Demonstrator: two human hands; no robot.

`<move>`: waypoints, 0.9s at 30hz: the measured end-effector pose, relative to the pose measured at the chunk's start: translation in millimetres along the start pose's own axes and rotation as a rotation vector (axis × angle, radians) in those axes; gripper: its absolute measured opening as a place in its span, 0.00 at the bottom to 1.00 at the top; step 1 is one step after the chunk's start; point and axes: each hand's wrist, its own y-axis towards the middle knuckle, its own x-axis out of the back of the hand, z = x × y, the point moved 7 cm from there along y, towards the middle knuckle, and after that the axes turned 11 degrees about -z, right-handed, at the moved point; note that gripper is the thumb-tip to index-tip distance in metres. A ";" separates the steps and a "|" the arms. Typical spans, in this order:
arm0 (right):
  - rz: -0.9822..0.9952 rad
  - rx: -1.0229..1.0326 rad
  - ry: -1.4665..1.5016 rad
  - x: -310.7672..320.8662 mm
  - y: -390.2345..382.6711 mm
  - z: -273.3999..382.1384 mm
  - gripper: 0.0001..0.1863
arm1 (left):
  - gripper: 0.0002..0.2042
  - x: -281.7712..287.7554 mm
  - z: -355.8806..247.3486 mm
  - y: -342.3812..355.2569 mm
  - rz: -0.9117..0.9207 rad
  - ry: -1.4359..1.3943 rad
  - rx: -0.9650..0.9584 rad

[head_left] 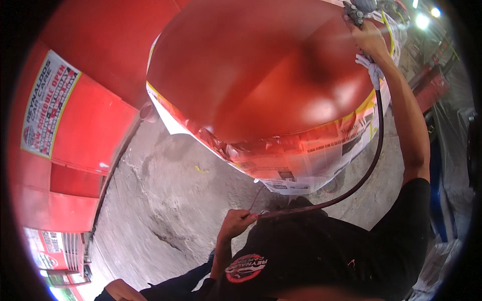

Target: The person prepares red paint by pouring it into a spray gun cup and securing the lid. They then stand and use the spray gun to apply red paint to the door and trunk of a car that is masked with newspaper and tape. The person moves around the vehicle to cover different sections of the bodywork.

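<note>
At the far right, my right hand (370,41) is wrapped round the handle of a spray gun (354,14) with a grey cup on top. The gun is held above a broad, glossy red car hood (261,75). A pale cloth (372,70) is tied where a dark hose (377,135) joins the gun's handle. From there the hose curves down and across in front of my black shirt. Closer to me and further left, my left hand (236,223) is closed round that hose. The right fingers on the trigger are partly hidden.
Newspaper (321,155) and yellow tape (372,103) mask the hood's edges. A red wall (85,125) with a printed sign (50,104) stands left. Below is a rough grey concrete floor (150,200). Plastic sheeting (454,145) hangs right, beside a red object (431,86).
</note>
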 end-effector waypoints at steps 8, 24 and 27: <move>0.703 -0.050 0.558 -70.2 -96.6 123.3 0.27 | 0.19 4.9 1.6 12.5 0.031 -0.204 0.119; 0.041 0.295 -0.150 -178.8 85.0 206.3 0.32 | 0.24 113.5 51.0 52.6 0.055 -0.287 0.114; 0.212 0.205 0.055 -213.2 54.6 247.7 0.30 | 0.25 134.6 52.2 55.3 0.136 -0.330 0.152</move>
